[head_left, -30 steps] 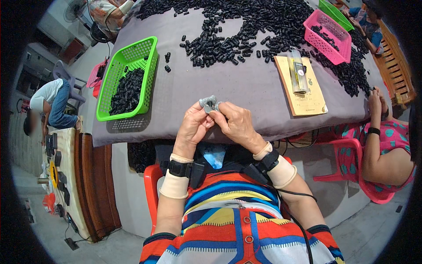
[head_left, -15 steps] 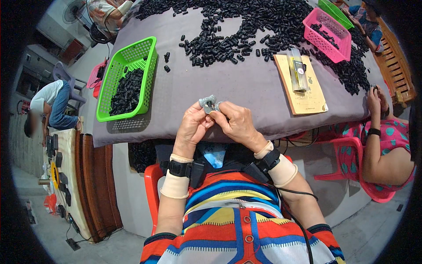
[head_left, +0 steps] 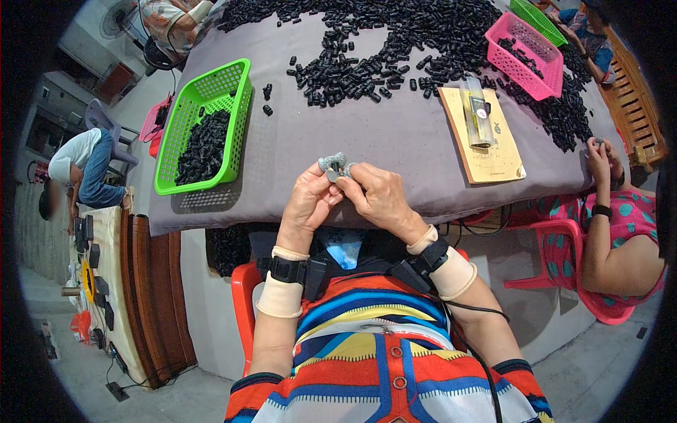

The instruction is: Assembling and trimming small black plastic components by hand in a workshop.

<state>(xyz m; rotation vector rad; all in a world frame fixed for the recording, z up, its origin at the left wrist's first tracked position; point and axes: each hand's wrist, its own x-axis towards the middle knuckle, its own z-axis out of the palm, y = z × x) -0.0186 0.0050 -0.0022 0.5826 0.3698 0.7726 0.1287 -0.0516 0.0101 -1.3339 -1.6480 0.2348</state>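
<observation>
My left hand [head_left: 310, 197] and my right hand [head_left: 381, 201] meet just above the near edge of the cloth-covered table. Their thumbs and index fingers pinch together on a small dark piece [head_left: 339, 169], mostly hidden by the fingertips. Silvery-grey speckled coverings show at the fingertips. To the left, a green plastic basket [head_left: 243, 134] holds a heap of small black parts [head_left: 204, 148]. Many similar black cylindrical parts [head_left: 416, 42] lie spread over the far side of the table.
A yellowish booklet [head_left: 493, 166] lies to the right with a clear plastic case [head_left: 479, 116] on it. Beyond stand a pink basket [head_left: 543, 86] and another green basket [head_left: 539, 21]. At the right, a co-worker's hands [head_left: 604, 158] rest by the table edge; other people are farther off.
My two hands keep nearly the same place and pinch. At the right, the co-worker's hands have shifted slightly.
</observation>
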